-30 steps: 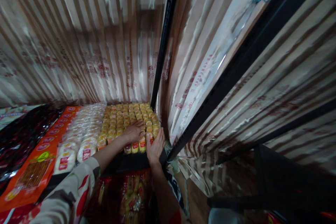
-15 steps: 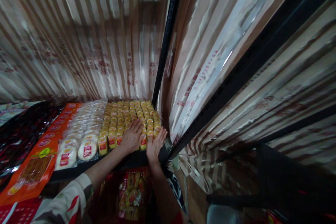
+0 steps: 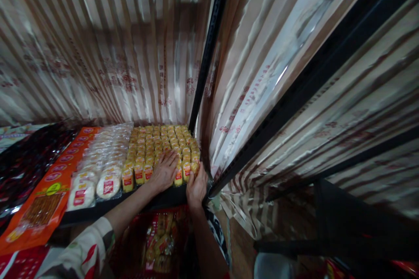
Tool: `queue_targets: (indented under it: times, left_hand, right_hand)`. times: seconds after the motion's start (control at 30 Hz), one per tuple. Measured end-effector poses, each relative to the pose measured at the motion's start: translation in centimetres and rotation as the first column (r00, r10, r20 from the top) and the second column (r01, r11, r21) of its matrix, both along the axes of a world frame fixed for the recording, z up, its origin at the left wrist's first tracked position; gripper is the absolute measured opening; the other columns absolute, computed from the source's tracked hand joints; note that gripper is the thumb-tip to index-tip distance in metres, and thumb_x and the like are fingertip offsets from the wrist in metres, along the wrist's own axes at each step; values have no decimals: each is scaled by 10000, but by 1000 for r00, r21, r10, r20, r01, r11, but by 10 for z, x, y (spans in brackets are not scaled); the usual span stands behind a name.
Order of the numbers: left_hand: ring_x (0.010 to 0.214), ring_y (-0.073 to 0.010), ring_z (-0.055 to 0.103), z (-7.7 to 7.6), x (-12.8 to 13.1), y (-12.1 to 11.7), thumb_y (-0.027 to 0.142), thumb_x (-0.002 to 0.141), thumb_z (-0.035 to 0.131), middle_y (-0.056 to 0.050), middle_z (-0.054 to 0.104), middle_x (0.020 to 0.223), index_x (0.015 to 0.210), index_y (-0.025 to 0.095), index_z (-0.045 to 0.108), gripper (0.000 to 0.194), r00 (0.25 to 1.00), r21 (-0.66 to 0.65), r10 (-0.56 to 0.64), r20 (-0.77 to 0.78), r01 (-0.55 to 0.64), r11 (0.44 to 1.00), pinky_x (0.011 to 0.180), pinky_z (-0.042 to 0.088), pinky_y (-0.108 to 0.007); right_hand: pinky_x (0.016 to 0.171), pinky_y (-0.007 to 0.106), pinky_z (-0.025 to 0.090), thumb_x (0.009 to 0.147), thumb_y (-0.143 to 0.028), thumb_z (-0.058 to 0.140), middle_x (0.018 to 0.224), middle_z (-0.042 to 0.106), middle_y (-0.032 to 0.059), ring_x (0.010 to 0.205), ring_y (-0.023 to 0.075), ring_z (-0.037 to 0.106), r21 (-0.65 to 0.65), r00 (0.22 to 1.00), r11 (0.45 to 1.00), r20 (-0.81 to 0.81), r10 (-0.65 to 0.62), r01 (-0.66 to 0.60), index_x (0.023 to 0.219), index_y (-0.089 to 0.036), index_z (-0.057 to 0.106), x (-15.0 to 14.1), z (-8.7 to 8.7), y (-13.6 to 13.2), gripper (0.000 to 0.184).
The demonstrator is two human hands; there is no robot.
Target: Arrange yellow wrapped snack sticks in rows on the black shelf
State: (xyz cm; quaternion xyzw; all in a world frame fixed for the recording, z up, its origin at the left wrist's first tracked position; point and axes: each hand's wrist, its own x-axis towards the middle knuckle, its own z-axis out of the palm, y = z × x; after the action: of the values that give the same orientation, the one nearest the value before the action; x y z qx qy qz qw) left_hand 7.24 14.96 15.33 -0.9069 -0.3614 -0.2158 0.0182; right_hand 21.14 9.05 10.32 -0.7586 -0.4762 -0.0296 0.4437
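Observation:
Rows of small yellow wrapped cakes (image 3: 153, 141) stand packed together on the dark shelf. My left hand (image 3: 165, 170) lies on the front rows, fingers stretched out flat and holding nothing. At the right front corner, my right hand (image 3: 197, 185) has its thumb and fingers around an end yellow cake (image 3: 195, 167). Part of that cake is hidden by the hand. Two rows of round white rice crackers (image 3: 109, 183) in clear wrappers line up just left of the yellow ones.
An orange snack bag (image 3: 49, 196) and dark shiny packs (image 3: 28, 161) lie to the left. Below the shelf edge (image 3: 131, 202) is a red package (image 3: 162, 244) with yellow contents. Black metal posts (image 3: 207, 56) and striped curtains (image 3: 131, 52) enclose the corner.
My right hand has gone from flat, stretched fingers to curling around the corner cake. My left hand still rests on the rows, almost unmoved.

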Motion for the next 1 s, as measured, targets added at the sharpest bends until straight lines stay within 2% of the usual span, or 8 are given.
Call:
queue_targets:
  times: [0.2,0.33,0.57,0.7,0.9,1.0]
  left_hand:
    - [1324,-232,277,-2,0,0,277,894,294,-127,433,1358,1262,115,462,436,1000,-3,7,-2,-7,1000,1105,197,-486]
    - [1319,-234,289,0,0,-1,280,892,302,-124,428,1363,1244,117,482,428,1000,-17,20,-17,-21,1000,1104,201,-474]
    - [1313,-229,303,-2,0,-1,286,892,315,-112,444,1353,1243,139,483,416,1000,-30,30,7,-30,999,1104,191,-480]
    - [1308,-227,312,-2,0,0,289,891,317,-110,444,1353,1238,143,485,412,999,-54,35,25,-33,998,1104,192,-481]
    - [1289,-215,346,10,6,7,284,903,282,-105,477,1327,1204,152,515,404,995,-146,61,78,-49,988,1095,208,-489]
    - [1317,-216,298,19,16,15,324,916,239,-95,441,1360,1233,161,495,439,998,-190,38,52,-28,981,1091,193,-504]
  right_hand:
    - [889,387,392,882,-498,290,1188,507,193,1103,279,483,-4,997,998,-51,-57,57,1296,-82,398,-4,10,1,597]
    - [819,363,436,870,-517,304,1193,481,187,1050,271,525,-22,991,997,-113,-77,75,1244,-108,441,-7,9,6,571]
    - [956,412,353,884,-492,281,1238,494,220,1183,287,437,23,994,996,-73,-79,81,1257,-44,393,-6,-1,17,594]
    - [969,451,334,882,-500,287,1290,443,252,1198,295,428,7,997,997,4,-76,76,1356,-18,257,-7,1,16,677]
    - [951,436,365,829,-582,358,1319,416,242,1200,304,420,-23,997,999,71,-24,26,1364,-31,262,-7,3,15,774]
    - [950,456,355,808,-595,374,1351,367,237,1219,311,388,-31,996,1000,92,8,-6,1370,-54,254,-6,-2,17,789]
